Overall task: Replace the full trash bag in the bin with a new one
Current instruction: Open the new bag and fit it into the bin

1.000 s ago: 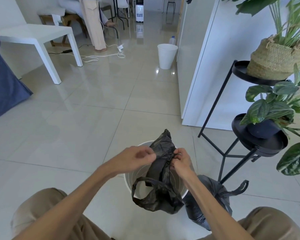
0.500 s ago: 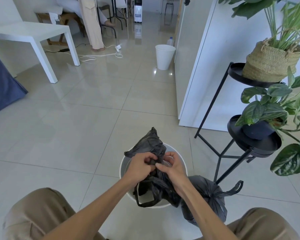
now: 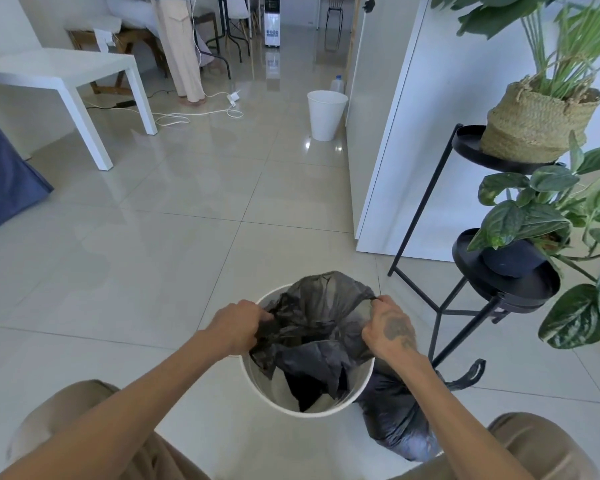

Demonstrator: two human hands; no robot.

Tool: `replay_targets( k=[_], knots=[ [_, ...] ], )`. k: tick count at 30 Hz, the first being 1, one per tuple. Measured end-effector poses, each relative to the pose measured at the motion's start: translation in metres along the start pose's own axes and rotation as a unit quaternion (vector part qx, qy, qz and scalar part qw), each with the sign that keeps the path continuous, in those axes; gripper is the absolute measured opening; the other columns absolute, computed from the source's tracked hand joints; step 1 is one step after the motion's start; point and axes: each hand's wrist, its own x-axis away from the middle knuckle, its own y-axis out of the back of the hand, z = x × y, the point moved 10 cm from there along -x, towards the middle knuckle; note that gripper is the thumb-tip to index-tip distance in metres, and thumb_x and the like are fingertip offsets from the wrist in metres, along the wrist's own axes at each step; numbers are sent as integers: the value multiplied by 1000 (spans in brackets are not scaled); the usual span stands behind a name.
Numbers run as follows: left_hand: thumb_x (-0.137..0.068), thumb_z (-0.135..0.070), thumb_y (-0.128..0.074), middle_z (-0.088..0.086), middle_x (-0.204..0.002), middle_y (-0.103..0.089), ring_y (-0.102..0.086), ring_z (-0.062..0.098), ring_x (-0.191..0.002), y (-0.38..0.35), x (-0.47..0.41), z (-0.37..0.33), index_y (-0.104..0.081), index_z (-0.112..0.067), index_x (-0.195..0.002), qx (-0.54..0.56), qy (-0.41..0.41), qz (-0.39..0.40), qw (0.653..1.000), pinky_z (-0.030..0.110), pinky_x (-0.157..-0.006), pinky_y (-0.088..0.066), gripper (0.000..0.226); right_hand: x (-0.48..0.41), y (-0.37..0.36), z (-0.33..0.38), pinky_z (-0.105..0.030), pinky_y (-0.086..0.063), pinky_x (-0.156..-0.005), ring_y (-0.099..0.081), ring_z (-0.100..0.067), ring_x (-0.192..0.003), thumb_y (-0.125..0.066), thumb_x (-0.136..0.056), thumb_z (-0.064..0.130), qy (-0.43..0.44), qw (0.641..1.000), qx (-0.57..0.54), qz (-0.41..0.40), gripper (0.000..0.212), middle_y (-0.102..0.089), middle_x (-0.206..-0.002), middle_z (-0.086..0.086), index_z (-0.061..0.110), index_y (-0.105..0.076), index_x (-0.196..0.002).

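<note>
While both hands clamp the new bag (image 3: 321, 306) over the bin (image 3: 257, 379), no writing is legible.

Both arms out fwd, left hand (image 3: 238, 325) & right hand (image 3: 388, 329) fisted, spread apart, knuckles up.

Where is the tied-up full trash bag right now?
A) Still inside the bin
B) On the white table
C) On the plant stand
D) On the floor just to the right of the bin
D: the full trash bag, knotted shut, sits on the floor against the right side of the bin, while both hands spread the new bag over the bin's mouth.
</note>
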Motion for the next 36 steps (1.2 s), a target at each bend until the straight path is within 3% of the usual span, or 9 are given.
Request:
replay_targets(
  k=[6,8,12,16,20,24,28,33,36],
  knots=[
    [-89,-38,-59,6,-132,-60,-61,33,-117,-2,8,31,-33,-42,-150,-28,46,37,998,41,-89,-54,66,-6,-20,-34,-40,-47,-102,-51,-30,-129,-69,-82,30,-79,985,68,136,87,-8,-165,-1,10,-22,-152],
    [-88,-46,-61,6,-137,-58,-60,33,-119,0,13,44,-16,-42,-156,-26,60,46,997,42,-89,-54,82,-7,-21,-41,-43,-52,-96,-54,-33,-123,-68,-78,21,-60,983,39,168,88,-29,-156,-5,18,-21,-153],
    [-83,-34,-71,10,-135,-57,-60,35,-118,-1,24,51,1,-40,-158,-7,76,81,994,41,-88,-53,103,2,-25,-54,-27,-56,-51,-58,-26,-79,-55,-84,-5,-88,952,-84,280,88,-53,-112,-11,36,-19,-154],
    [-75,-25,-76,12,-126,-58,-62,35,-110,-9,33,58,6,-39,-158,32,105,87,990,40,-86,-54,118,-13,-15,-66,-35,-62,-59,-59,-40,-111,-51,-82,-16,-115,944,-211,226,86,-43,-148,-15,31,-35,-153],
    [-78,-26,-75,12,-131,-58,-62,34,-113,-20,42,49,10,-35,-159,-1,93,91,992,39,-87,-54,118,-22,4,-49,-38,-58,-64,-66,-33,-103,-47,-74,-22,-76,922,-348,155,84,-62,-126,-13,23,-47,-145],
    [-70,-42,-80,5,-136,-56,-58,30,-121,-13,49,36,-10,-42,-156,-14,67,111,992,40,-90,-53,111,-21,2,-43,-35,-57,-69,-70,-23,-99,-34,-78,-24,-127,856,-484,135,72,-74,-112,-10,22,-61,-126],
    [-81,-50,-68,-3,-118,-57,-59,25,-114,43,43,-4,-50,-38,-135,-27,25,-20,999,36,-80,-46,58,-22,-3,-37,-31,-54,-66,-69,-27,-92,-26,-74,-26,-146,842,-504,122,63,-72,-105,-19,6,-74,-99],
    [-88,-38,-69,7,-149,-44,-36,28,-139,55,-4,-74,-61,-27,-136,-14,-109,-110,988,43,-110,-40,50,-30,-5,-33,-26,-55,-58,-65,-28,-85,-22,-71,-26,-145,850,-493,117,54,-69,-93,-19,3,-66,-75],
    [-83,-35,-74,13,-152,-38,-34,33,-140,20,-36,-59,-42,-20,-147,-101,-73,-85,989,47,-115,-34,73,-34,-4,-32,-26,-54,-56,-64,-30,-82,-21,-69,-26,-116,877,-442,145,53,-69,-86,-18,3,-65,-69]
  ],
)
